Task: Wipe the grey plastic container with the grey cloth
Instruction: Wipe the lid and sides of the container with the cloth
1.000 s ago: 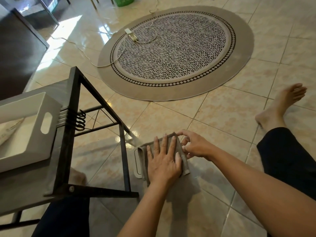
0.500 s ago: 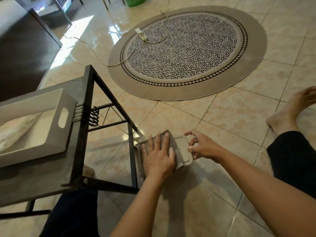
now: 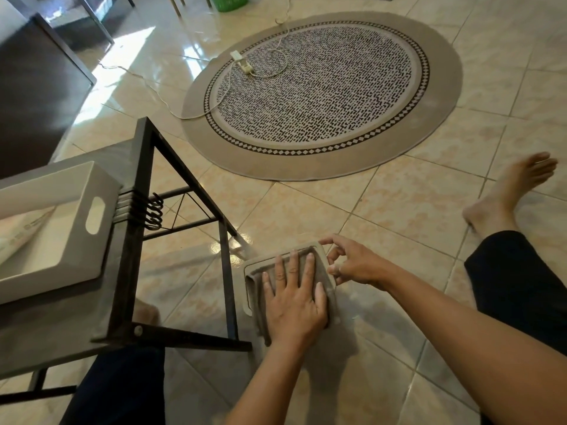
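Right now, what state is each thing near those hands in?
grey plastic container: flat on the floor, mostly covered.
grey cloth: spread over the container, pressed down.
left hand: flat, fingers straight, on the cloth.
right hand: fingers curled, pinching the container's rim.
white tray: upright on the table, open-topped.

No text, label or number can be read; faint print is seen on the pale packet (image 3: 23, 230) in the white tray (image 3: 102, 187) at nine o'clock, too blurred.

left hand (image 3: 293, 305) presses grey cloth (image 3: 322, 269) flat on grey container (image 3: 249, 268); right hand (image 3: 352, 265) holds its rim.
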`<state>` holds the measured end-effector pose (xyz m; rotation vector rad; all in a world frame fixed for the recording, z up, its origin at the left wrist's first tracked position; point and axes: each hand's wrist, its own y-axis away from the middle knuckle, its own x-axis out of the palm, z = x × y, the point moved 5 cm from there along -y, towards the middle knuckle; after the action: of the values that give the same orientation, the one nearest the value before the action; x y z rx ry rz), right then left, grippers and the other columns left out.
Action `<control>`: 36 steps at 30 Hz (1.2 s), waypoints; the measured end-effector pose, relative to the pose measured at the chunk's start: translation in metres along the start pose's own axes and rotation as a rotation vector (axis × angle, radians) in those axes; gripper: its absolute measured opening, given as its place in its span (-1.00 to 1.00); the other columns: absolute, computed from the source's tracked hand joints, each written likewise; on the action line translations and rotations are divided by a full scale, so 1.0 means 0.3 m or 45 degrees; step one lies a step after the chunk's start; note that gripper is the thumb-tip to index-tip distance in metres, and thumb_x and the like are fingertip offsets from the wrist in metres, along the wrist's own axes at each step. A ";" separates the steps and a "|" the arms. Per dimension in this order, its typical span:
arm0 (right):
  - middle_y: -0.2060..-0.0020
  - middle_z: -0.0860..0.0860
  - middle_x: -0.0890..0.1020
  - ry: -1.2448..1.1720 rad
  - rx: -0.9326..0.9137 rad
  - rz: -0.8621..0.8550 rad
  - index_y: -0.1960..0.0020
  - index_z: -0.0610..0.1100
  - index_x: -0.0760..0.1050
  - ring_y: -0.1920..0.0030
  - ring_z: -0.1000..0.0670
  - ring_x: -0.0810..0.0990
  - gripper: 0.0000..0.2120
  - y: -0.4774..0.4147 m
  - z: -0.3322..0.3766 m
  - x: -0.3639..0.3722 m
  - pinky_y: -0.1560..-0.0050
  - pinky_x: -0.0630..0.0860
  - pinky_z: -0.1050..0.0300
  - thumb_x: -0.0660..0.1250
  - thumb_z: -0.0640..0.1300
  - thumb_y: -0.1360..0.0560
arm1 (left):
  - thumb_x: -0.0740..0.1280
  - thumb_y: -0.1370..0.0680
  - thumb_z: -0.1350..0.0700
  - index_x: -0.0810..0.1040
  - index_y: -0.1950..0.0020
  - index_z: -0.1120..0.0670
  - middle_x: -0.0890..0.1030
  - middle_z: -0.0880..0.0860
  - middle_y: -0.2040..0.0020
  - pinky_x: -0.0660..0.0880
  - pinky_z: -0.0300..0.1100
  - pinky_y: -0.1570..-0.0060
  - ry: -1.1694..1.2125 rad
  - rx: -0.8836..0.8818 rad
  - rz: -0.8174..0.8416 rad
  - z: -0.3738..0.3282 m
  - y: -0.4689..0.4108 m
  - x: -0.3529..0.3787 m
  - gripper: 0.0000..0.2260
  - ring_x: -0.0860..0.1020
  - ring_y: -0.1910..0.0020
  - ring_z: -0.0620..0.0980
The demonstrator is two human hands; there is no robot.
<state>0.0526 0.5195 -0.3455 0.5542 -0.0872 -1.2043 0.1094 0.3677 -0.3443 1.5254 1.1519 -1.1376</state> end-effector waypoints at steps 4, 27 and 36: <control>0.09 -0.13 0.52 -0.055 0.001 0.055 -0.38 -0.06 0.43 0.09 -0.10 0.62 -0.39 0.008 0.016 -0.004 0.09 0.69 -0.03 0.30 -0.43 -0.38 | -0.17 -0.61 -0.19 -0.24 -0.60 -0.17 -0.29 -0.02 -0.62 -0.31 0.17 -0.51 -0.043 0.047 0.090 -0.045 -0.048 0.000 -0.44 -0.36 -0.57 0.06; 0.15 -0.14 0.51 -0.053 0.046 0.019 -0.33 -0.13 0.37 0.14 -0.09 0.61 -0.48 -0.021 0.016 0.005 0.08 0.70 -0.16 0.30 -0.48 -0.44 | -0.13 -0.64 -0.16 -0.24 -0.60 -0.17 -0.27 -0.06 -0.62 -0.29 0.20 -0.52 -0.004 0.025 0.120 0.004 -0.153 -0.035 -0.45 -0.35 -0.57 0.08; 0.10 -0.15 0.52 -0.033 0.046 0.000 -0.38 -0.02 0.34 0.10 -0.08 0.62 -0.41 -0.011 0.022 0.007 0.08 0.71 -0.10 0.32 -0.46 -0.47 | -0.14 -0.63 -0.18 -0.21 -0.60 -0.20 -0.18 -0.05 -0.64 -0.26 0.16 -0.54 0.023 -0.179 0.086 0.212 -0.130 -0.061 -0.46 -0.28 -0.59 0.01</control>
<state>0.0481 0.5144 -0.3418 0.5704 -0.1310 -1.2122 0.0589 0.3098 -0.3430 1.4579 1.1589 -0.9794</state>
